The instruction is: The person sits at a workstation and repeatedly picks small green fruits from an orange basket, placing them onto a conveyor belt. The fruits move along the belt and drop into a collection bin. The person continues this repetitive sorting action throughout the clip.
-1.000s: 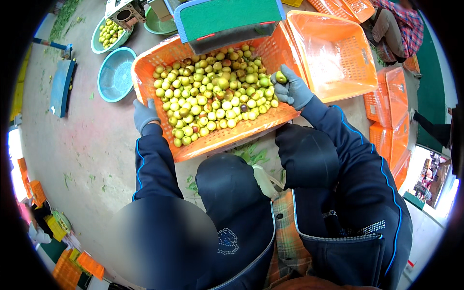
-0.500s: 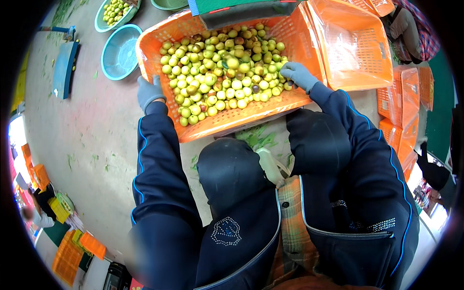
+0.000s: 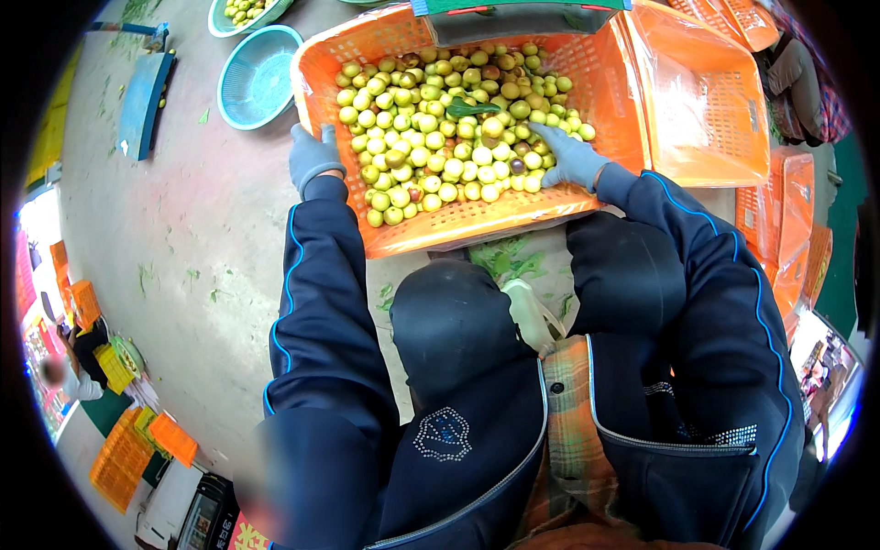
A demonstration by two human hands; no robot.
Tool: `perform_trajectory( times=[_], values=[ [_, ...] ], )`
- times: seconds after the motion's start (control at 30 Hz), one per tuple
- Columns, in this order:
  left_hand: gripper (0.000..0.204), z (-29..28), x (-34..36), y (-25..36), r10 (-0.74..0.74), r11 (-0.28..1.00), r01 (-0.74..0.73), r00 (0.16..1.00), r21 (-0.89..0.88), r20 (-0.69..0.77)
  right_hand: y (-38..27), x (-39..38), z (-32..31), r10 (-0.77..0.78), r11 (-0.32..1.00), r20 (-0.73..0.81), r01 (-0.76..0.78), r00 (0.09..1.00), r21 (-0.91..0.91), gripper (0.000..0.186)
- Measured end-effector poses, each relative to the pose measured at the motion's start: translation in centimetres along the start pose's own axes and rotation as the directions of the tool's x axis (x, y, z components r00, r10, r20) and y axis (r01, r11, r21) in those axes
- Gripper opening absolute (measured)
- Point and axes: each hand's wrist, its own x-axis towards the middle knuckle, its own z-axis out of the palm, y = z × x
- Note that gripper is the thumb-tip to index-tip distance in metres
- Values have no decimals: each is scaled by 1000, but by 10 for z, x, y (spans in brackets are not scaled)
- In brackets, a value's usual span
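An orange plastic crate (image 3: 477,225) stands on the concrete floor in front of my knees, holding a heap of small yellow-green round fruits (image 3: 440,128), a few of them brownish. My left hand (image 3: 313,158), in a grey glove, grips the crate's left rim. My gloved right hand (image 3: 570,158) lies inside the crate on the fruits at the right side, fingers spread among them. Whether it holds a fruit is hidden.
Empty orange crates (image 3: 701,101) stand to the right. A teal basin (image 3: 257,78) and a bowl of fruits (image 3: 240,11) sit at the upper left, beside a blue board (image 3: 139,101). Green leaves (image 3: 509,261) lie under the crate. A person (image 3: 73,380) and more crates are far left.
My right hand has moved from the crate's right rim down onto the fruits inside. The left hand stays on the left rim. The view has shifted closer over the crate.
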Motion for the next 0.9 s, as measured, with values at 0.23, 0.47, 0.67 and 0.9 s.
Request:
perform_trajectory(
  times=[0.23, 0.47, 0.67, 0.9],
  values=[
    [43, 2, 0, 0, 0, 1000, 0, 1000, -17, -16, 20, 20, 10, -18, 984, -35, 24, 999, 174, 106],
    [41, 3, 1, -1, 12, 999, -13, 1000, -33, -20, -10, 32, -24, 132, 984, 40, -126, 990, -122, 84],
    [42, 5, 1, -6, 10, 1000, -11, 999, -23, -34, -23, 35, -31, 40, 974, -65, -53, 997, -218, 83],
    [42, 2, 0, -1, -9, 999, 8, 1000, -40, -5, 20, 44, 12, 143, 978, 54, -149, 988, 147, 117]
  ],
)
